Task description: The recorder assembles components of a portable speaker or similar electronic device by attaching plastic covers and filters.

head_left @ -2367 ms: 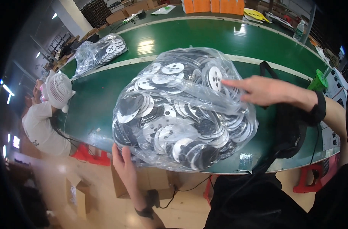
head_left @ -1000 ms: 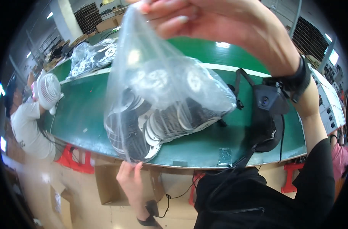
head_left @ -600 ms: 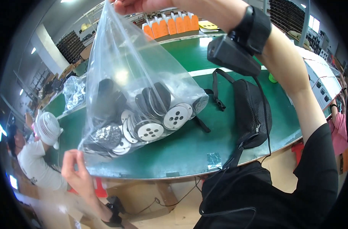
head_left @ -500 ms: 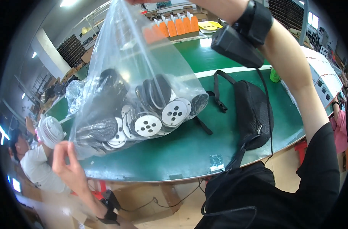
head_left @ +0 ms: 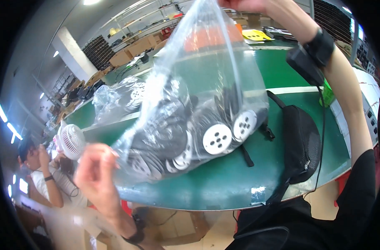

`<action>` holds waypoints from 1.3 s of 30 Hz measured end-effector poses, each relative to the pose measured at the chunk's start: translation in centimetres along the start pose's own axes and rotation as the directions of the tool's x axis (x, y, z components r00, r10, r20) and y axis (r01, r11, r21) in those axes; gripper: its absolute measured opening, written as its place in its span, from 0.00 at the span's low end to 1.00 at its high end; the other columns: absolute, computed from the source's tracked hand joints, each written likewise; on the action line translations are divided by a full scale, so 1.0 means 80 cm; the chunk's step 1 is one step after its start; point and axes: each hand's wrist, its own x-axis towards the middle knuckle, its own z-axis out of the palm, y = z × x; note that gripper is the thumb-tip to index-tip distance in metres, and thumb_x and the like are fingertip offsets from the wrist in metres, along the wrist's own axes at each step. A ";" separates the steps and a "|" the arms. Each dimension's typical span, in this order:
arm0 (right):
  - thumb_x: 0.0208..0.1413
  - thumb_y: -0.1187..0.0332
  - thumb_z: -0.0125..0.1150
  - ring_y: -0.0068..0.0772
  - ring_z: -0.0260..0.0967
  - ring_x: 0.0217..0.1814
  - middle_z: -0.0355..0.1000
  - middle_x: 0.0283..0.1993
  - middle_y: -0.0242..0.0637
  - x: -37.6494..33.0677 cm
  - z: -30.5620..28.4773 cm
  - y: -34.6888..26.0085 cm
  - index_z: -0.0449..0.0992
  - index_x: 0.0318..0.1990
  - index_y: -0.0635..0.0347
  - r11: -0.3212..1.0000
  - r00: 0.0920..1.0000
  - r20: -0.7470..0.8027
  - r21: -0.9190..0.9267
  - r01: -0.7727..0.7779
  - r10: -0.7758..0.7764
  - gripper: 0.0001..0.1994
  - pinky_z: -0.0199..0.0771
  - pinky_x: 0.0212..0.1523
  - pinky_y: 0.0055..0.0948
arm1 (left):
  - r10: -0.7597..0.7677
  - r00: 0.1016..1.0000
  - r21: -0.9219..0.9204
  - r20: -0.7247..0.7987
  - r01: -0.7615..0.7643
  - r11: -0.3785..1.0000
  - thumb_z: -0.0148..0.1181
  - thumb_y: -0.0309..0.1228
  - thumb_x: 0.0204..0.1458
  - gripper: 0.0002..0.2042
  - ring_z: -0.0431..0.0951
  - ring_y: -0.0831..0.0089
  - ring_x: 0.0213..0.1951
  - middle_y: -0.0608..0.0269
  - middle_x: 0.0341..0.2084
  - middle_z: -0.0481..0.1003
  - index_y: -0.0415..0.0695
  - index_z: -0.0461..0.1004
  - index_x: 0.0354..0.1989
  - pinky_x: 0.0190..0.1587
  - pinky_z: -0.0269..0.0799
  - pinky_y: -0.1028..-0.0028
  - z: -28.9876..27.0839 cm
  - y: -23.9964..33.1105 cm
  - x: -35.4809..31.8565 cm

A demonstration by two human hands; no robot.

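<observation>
A large clear plastic bag hangs over the green table, stretched upward at its top. Inside, many flat round discs lie heaped at the bottom: white ones with several oval holes, and black ones. My right hand, partly cut off by the upper edge, is closed on the gathered top of the bag. Lower left, my left hand pinches the bag's bottom corner between thumb and fingers; it is slightly blurred. Whether the bag's underside touches the table cannot be told.
On the green table lie a black waist bag and, farther left, another clear bag of discs. A white fan stands near a seated person. A yellow piece and a green bottle are farther back.
The view has swung left, so the table and waist bag sit farther right in it. Inside the bag the discs lie differently. Both hands keep hold of it.
</observation>
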 end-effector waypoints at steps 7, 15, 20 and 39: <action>0.56 0.70 0.47 0.15 0.54 0.17 0.55 0.14 0.22 -0.055 0.094 0.049 0.69 0.27 0.62 0.987 0.896 0.416 -0.096 -0.126 0.155 0.08 0.64 0.26 0.18 | -0.288 0.939 0.110 -0.189 0.312 0.944 0.51 0.19 0.49 0.06 0.64 0.80 0.25 0.65 0.23 0.67 0.36 0.64 0.21 0.29 0.61 0.81 -0.024 -0.070 -0.122; 0.57 0.62 0.50 0.20 0.70 0.28 0.72 0.28 0.37 -0.108 0.146 0.098 0.72 0.36 0.66 0.947 0.621 0.735 -0.320 -0.037 0.273 0.13 0.71 0.32 0.18 | -0.101 0.924 0.457 -0.369 0.275 0.846 0.51 0.21 0.48 0.04 0.68 0.68 0.25 0.57 0.19 0.69 0.34 0.66 0.25 0.33 0.64 0.71 -0.052 -0.180 -0.162; 0.55 0.61 0.51 0.23 0.68 0.34 0.71 0.33 0.34 -0.047 0.040 0.153 0.71 0.37 0.63 0.651 0.926 0.273 -0.758 0.040 0.261 0.13 0.70 0.35 0.23 | -0.207 0.948 0.624 -0.244 0.316 0.715 0.57 0.31 0.48 0.12 0.69 0.59 0.33 0.52 0.28 0.69 0.34 0.67 0.36 0.37 0.63 0.67 -0.069 -0.264 -0.119; 0.37 0.75 0.57 0.40 0.71 0.31 0.72 0.29 0.46 -0.013 -0.051 0.382 0.73 0.36 0.66 0.072 0.659 0.040 -0.997 -0.022 0.751 0.14 0.73 0.31 0.34 | -0.067 0.996 0.523 0.062 0.025 0.852 0.55 0.36 0.47 0.27 0.65 0.57 0.47 0.47 0.46 0.63 0.34 0.57 0.53 0.51 0.59 0.63 0.049 0.015 -0.125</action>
